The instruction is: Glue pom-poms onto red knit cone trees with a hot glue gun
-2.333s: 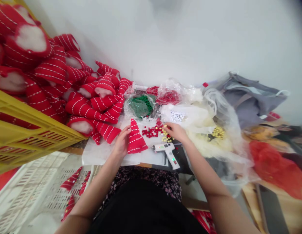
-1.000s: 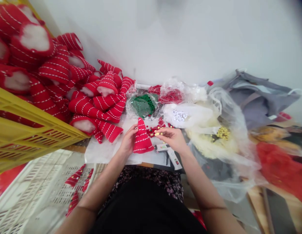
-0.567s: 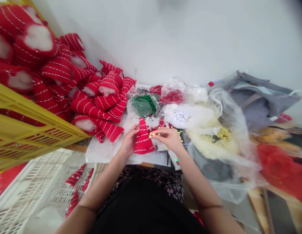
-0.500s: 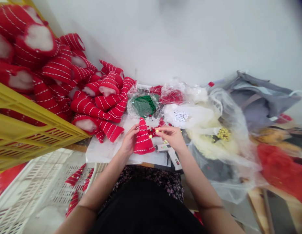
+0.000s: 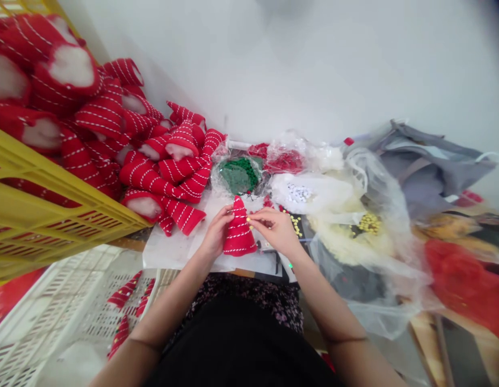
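Upright over the white paper stands a red stuffed cone (image 5: 240,235) with white stitched stripes, its tip pointing away from me. My left hand (image 5: 217,232) is closed on its left side. At the cone's right edge, my right hand (image 5: 275,228) pinches a small yellow pompom (image 5: 248,220) that seems to touch the fabric. A second yellow dot shows just below it. Under my right hand lies a white glue gun (image 5: 265,245), largely hidden by the hand and wrist. More loose yellow pompoms (image 5: 296,224) lie just beyond that hand.
Many red striped cones (image 5: 180,169) are heaped at left, beside and in a yellow crate (image 5: 67,201). Bags of green pompoms (image 5: 239,174) and red ones (image 5: 287,160) stand behind. Yellow pompoms (image 5: 369,223) fill a bag at right. Finished-looking cones (image 5: 124,290) lie in a white basket (image 5: 86,301).
My right hand has moved left, bringing the yellow pompom from beside the cone to its right edge. My left hand still holds the cone, and the glue gun is now more covered.
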A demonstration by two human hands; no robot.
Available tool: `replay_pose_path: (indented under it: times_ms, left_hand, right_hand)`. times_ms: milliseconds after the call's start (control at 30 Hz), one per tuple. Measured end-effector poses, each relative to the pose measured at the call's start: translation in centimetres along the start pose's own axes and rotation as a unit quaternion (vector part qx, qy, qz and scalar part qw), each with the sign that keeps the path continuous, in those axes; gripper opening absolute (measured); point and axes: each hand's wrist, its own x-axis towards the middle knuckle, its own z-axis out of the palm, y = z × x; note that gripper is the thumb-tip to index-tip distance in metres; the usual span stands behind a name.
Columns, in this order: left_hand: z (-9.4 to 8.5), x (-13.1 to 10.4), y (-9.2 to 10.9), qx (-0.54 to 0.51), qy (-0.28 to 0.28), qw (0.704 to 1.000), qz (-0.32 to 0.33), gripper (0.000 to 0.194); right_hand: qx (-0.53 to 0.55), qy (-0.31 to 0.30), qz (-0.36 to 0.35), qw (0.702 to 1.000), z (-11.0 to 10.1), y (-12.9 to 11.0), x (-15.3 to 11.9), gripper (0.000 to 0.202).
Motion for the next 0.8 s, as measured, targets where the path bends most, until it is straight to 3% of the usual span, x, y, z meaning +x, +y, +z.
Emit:
replay_pose_path:
  times_ms: [233, 533, 700, 800]
  left_hand:
    - [-0.1, 0.0, -0.1, 0.009, 0.004, 1.000, 0.006, 0.035]
    - [0.0, -0.3, -0.4, 0.042, 0.000, 0.998, 0.047, 0.032]
    - [-0.1, -0.2, -0.3, 0.038, 0.015, 0.998, 0.039, 0.029]
    - [-0.2, 0.0, -0.4, 0.048, 0.024, 0.998, 0.036, 0.028]
  right_hand:
    - [-0.011, 0.026, 0.000, 1.000, -0.3, -0.3, 0.6, 0.015]
    - [-0.090, -0.016, -0.057, 0.994, 0.5, 0.0, 1.1, 0.014]
    - [-0.117, 0.017, -0.105, 0.987, -0.7, -0.4, 0.5, 0.036]
    - [-0.116, -0.017, -0.126, 0.985, -0.9, -1.1, -0.1, 0.047]
